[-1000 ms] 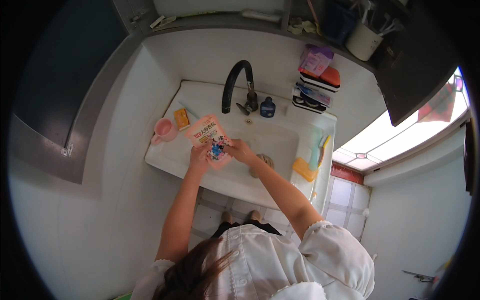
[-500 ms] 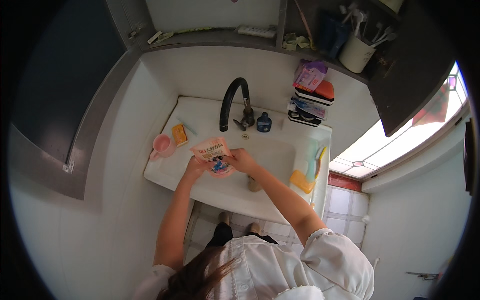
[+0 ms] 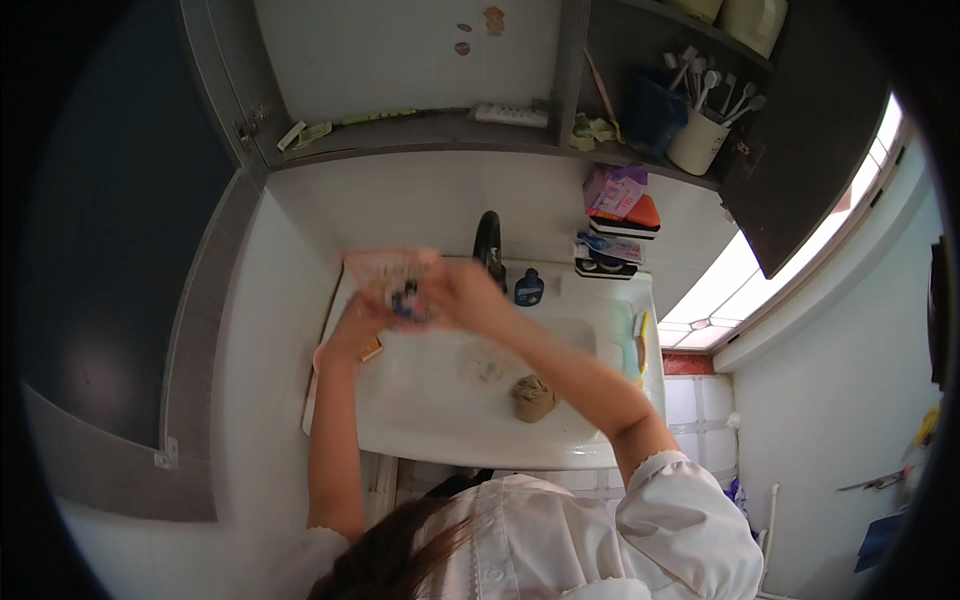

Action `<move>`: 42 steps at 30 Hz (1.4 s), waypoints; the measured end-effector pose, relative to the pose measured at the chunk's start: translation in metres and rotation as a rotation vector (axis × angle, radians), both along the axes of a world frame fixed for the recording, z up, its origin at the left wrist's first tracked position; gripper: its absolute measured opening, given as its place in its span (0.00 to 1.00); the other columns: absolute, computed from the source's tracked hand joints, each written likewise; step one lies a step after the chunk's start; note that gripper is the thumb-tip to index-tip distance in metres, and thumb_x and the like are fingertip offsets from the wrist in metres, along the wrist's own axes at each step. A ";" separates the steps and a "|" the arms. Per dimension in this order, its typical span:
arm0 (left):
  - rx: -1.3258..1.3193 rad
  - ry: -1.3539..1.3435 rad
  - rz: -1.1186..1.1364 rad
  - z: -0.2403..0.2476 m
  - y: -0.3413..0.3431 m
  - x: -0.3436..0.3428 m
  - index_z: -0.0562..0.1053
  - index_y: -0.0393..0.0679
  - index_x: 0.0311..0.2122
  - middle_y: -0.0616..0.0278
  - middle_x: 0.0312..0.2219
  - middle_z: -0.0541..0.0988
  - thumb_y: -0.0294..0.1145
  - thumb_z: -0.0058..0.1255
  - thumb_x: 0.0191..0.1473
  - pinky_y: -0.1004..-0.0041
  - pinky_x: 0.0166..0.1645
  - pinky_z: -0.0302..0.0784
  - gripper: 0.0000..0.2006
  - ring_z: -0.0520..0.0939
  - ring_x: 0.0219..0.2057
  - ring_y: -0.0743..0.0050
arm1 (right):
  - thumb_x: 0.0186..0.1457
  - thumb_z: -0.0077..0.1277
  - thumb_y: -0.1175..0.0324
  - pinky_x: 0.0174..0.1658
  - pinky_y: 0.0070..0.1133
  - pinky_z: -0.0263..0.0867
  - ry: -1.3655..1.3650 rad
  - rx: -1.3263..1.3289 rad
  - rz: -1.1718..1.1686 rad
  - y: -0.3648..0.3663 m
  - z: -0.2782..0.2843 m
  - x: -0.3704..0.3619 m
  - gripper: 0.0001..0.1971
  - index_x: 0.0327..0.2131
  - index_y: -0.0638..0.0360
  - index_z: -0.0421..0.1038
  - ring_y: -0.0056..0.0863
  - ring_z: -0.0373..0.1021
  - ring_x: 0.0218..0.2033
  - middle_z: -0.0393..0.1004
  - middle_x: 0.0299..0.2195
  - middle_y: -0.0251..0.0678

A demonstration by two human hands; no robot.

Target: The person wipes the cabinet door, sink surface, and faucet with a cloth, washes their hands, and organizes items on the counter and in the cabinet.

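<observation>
Both hands grip a pink printed pouch [image 3: 393, 268], raised above the left part of the white sink [image 3: 400, 425]. My left hand [image 3: 362, 322] closes on its lower left edge. My right hand [image 3: 465, 297] pinches its right side, the fingers smeared by motion. Behind my left wrist a pink cup [image 3: 319, 358] is mostly hidden, and a small orange box [image 3: 372, 349] peeks out beside it. A crumpled brown cloth [image 3: 535, 398] lies in the basin under my right forearm. Past the right hand rises the black faucet [image 3: 488, 235], partly covered.
A dark blue bottle [image 3: 529, 288] stands right of the faucet. Stacked boxes and packets [image 3: 612, 225] sit at the back right corner. Above, an open cabinet shelf [image 3: 400, 140] holds a white cup of toothbrushes [image 3: 698, 140]; its dark door [image 3: 800, 180] juts out at the right.
My hands have lifted the pouch up and slightly left, away from the basin. The view has tilted upward, showing more of the cabinet, and the brown cloth is now uncovered.
</observation>
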State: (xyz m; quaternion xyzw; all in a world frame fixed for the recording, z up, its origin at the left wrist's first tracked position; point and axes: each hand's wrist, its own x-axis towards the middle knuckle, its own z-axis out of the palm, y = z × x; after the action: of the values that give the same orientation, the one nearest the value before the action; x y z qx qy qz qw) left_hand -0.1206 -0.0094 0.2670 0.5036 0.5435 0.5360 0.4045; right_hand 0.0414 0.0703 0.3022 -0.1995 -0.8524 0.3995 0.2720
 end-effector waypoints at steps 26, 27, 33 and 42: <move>0.404 0.712 0.484 0.118 0.200 -0.063 0.55 0.36 0.47 0.47 0.37 0.67 0.30 0.56 0.33 0.67 0.41 0.64 0.33 0.69 0.39 0.56 | 0.40 0.47 0.71 0.38 0.23 0.58 0.635 0.053 -0.242 0.220 0.088 -0.103 0.22 0.42 0.67 0.56 0.33 0.63 0.35 0.65 0.34 0.44; 0.401 0.714 0.480 0.115 0.198 -0.065 0.54 0.36 0.47 0.47 0.39 0.66 0.30 0.56 0.33 0.66 0.43 0.62 0.34 0.66 0.42 0.54 | 0.40 0.47 0.71 0.38 0.23 0.58 0.626 0.043 -0.236 0.217 0.089 -0.099 0.22 0.42 0.67 0.56 0.33 0.63 0.35 0.65 0.34 0.44; 0.588 0.787 0.737 0.058 0.126 -0.064 0.55 0.39 0.47 0.50 0.44 0.60 0.30 0.52 0.37 0.65 0.47 0.56 0.29 0.61 0.45 0.56 | 0.40 0.47 0.70 0.42 0.27 0.55 0.638 0.763 -0.601 0.161 0.074 -0.055 0.23 0.42 0.66 0.55 0.41 0.59 0.39 0.62 0.36 0.47; -0.052 0.849 0.728 -0.164 0.011 -0.054 0.56 0.36 0.45 0.49 0.41 0.62 0.30 0.52 0.35 0.64 0.49 0.53 0.29 0.60 0.45 0.53 | 0.37 0.47 0.76 0.36 0.25 0.60 0.270 0.184 0.232 -0.047 -0.105 -0.038 0.14 0.33 0.62 0.64 0.35 0.63 0.33 0.66 0.31 0.40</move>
State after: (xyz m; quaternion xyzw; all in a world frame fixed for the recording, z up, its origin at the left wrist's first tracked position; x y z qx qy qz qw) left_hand -0.1746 0.0014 0.1029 0.4448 0.8106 0.3778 -0.0488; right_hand 0.0038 0.0234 0.1976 -0.0188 -0.8583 0.3720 0.3530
